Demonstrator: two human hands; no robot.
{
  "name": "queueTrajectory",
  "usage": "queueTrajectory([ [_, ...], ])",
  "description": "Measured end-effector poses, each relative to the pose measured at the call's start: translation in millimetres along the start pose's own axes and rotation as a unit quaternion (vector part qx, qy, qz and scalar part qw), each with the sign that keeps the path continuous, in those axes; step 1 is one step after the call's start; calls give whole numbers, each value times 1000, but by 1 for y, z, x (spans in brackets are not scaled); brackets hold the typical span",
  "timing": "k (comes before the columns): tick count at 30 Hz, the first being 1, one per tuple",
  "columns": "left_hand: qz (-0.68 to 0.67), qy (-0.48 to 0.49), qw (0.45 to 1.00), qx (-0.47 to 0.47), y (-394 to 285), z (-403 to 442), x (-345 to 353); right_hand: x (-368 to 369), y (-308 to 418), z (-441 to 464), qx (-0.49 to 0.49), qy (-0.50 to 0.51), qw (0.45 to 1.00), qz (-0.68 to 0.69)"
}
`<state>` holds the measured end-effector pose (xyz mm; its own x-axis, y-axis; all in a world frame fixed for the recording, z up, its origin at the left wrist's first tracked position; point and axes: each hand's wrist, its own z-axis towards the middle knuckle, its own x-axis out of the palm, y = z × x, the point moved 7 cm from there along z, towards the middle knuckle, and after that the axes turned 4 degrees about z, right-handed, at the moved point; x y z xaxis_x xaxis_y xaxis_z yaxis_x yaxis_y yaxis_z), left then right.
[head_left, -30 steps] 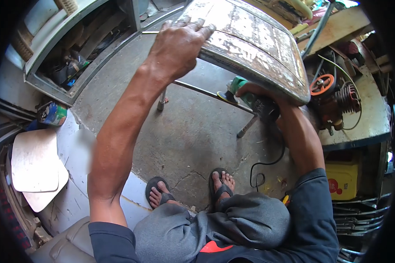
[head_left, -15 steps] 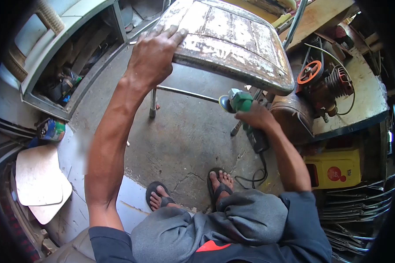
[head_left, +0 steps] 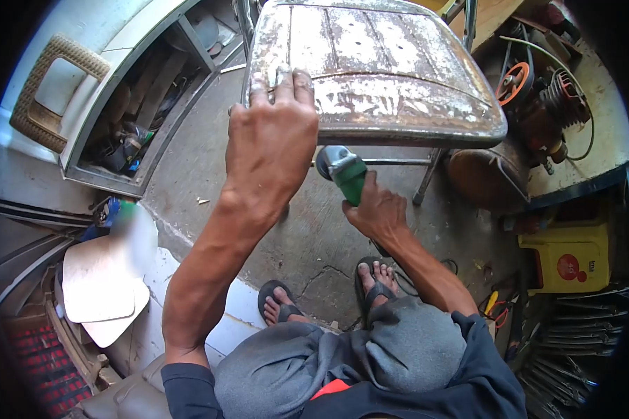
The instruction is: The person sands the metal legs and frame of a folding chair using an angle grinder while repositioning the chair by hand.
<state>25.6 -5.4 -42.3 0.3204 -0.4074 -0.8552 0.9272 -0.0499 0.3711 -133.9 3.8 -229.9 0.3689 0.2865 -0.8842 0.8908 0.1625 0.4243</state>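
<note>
A worn metal chair with patches of white and brown on its seat stands in front of me. My left hand grips the near left corner of the seat, its fingers lying over the top; the thumb is hidden. In my right hand is a green angle grinder, held by its body below the near edge of the seat. Its disc faces left, under the seat and apart from my left hand.
An air compressor with an orange wheel stands at the right. Below it is a yellow container, with stacked metal frames nearby. White panels lie at the left, beneath an open cabinet. Behind my right forearm, a cable lies on the floor.
My right hand has brought the angle grinder leftward, from the right leg to beneath the seat's near edge. My view has shifted, and the left hand stays on the seat's corner.
</note>
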Motion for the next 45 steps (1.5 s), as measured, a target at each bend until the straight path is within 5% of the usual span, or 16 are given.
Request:
queueTrajectory([
  [6,-25,37,998,50,8,6,-14,31,41,-2,-104,18,994,-14],
  [8,-57,122,988,75,13,4,-14,36,46,-5,-108,10,994,-24],
  [12,-154,-19,978,140,53,-12,-22,32,19,-6,-111,-15,994,-15],
  [15,-498,83,863,-8,114,7,13,9,-31,-23,-32,-46,998,-18],
  [17,-424,-44,902,-60,148,24,36,-8,-55,-34,10,-61,998,-30],
  [23,-495,-174,824,-213,166,140,84,-39,-90,-51,141,-67,984,83],
  [26,-411,-132,840,-330,177,181,96,-30,-77,-54,138,-10,974,181],
  [27,-511,-141,781,-331,178,195,112,-25,-70,-50,120,15,961,247],
  [28,-508,-135,784,-330,178,199,122,-18,-62,-51,104,44,943,314],
  [31,-643,-253,709,-143,184,192,115,-6,-46,-40,78,75,938,329],
  [32,-666,-214,684,-205,191,178,120,-5,-43,-35,71,87,942,318],
  [33,-541,-171,814,-127,249,184,163,-4,-40,-34,50,89,931,349],
  [34,-566,-199,791,-118,219,154,124,-6,-40,-33,50,93,928,358],
  [37,-591,-266,722,-241,246,95,108,-6,-44,-41,24,100,909,404],
  [40,-510,-311,750,-284,292,51,107,9,-47,-29,18,159,891,425],
  [45,-468,-350,725,-363,292,6,86,27,-10,-20,66,297,761,573],
])
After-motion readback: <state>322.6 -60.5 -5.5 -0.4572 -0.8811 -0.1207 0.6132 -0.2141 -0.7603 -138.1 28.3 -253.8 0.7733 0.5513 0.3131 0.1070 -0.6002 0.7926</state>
